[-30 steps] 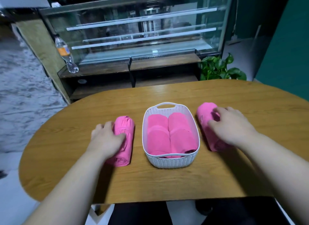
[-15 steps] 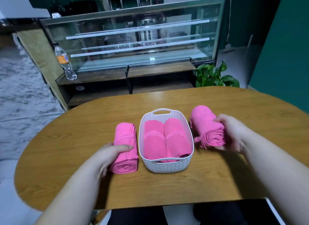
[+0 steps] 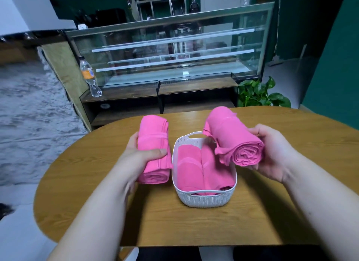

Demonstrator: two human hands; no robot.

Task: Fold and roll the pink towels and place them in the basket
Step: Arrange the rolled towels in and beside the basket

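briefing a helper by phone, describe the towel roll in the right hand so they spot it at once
On the oval wooden table stands a white basket holding two pink rolls. Above its far right corner, the right hand holds up the towel roll. Unlike the tidy roll in the left hand, its spiral end faces the camera and ragged loose edges stick out.
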